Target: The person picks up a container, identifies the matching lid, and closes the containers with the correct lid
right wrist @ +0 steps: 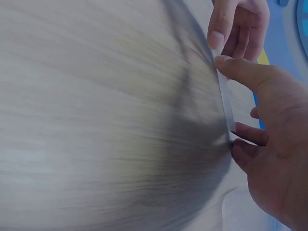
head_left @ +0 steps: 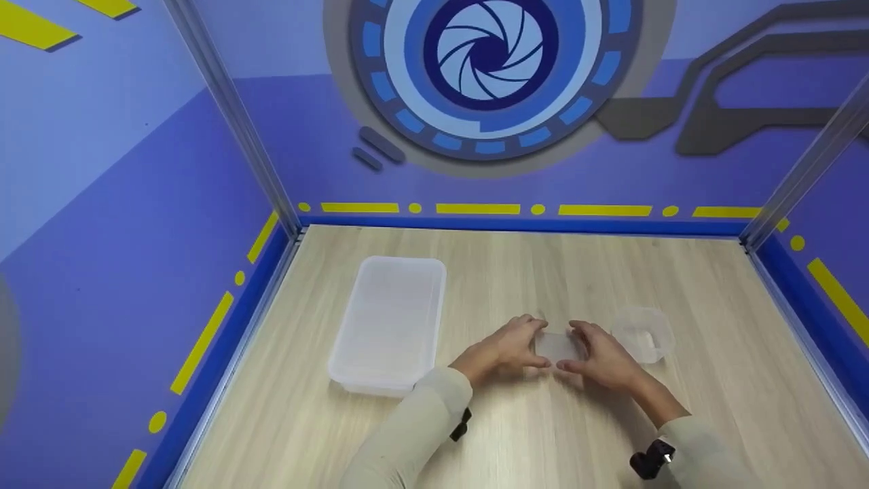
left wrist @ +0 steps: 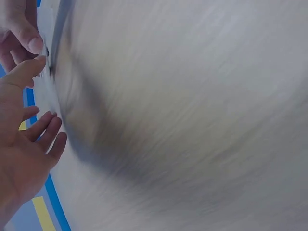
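Note:
A small, flat translucent lid (head_left: 559,346) lies between my two hands, low over the wooden table. My left hand (head_left: 510,345) holds its left side, with the thumb at the near edge and fingers at the far edge. On the opposite side, my right hand (head_left: 606,358) has its thumb and fingers at the edges. The right wrist view shows the lid edge-on as a thin grey strip (right wrist: 224,98). In the left wrist view the lid is mostly hidden behind my left hand (left wrist: 24,139). An uncovered small clear container (head_left: 643,334) stands just right of my right hand.
A large translucent rectangular box (head_left: 390,322) with a lid on it stands to the left, close to my left forearm. Blue-purple panels (head_left: 285,129) enclose the table (head_left: 516,272) at the back and both sides, with metal posts in the corners.

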Tool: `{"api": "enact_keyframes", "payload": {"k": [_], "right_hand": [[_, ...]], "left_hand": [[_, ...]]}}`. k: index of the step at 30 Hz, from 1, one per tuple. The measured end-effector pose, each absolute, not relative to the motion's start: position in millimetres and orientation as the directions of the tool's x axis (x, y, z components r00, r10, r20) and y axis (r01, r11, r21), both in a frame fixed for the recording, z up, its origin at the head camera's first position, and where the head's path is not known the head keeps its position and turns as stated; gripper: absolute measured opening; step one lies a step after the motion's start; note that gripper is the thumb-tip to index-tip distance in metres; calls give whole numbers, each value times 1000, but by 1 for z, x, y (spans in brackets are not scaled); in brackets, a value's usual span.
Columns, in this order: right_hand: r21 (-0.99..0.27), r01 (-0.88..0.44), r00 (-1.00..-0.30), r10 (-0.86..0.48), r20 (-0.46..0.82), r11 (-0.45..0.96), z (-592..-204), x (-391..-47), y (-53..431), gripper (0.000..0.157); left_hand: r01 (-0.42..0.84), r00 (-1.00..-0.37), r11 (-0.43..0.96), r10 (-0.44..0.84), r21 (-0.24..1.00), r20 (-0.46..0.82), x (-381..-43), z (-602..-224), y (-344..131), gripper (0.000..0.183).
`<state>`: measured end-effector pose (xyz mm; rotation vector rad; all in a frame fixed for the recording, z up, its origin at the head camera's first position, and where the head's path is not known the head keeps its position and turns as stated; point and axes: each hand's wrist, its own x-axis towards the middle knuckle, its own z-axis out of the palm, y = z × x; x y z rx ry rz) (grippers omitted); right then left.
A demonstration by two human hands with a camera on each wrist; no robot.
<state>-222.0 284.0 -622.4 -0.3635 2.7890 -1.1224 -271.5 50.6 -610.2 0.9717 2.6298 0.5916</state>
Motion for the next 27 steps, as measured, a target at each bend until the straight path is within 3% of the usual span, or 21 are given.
{"api": "enact_keyframes", "payload": {"k": [10, 27], "right_hand": [[-843, -77, -977, -208, -42, 532, -615, -219, 287, 86], [-888, -71, -993, -120, 18, 454, -607, -222, 280, 74]], "left_hand": [[409, -755, 633, 639, 657, -147, -274, -592, 41, 76], [295, -819, 520, 570, 802, -68, -280, -583, 31, 67]]}}
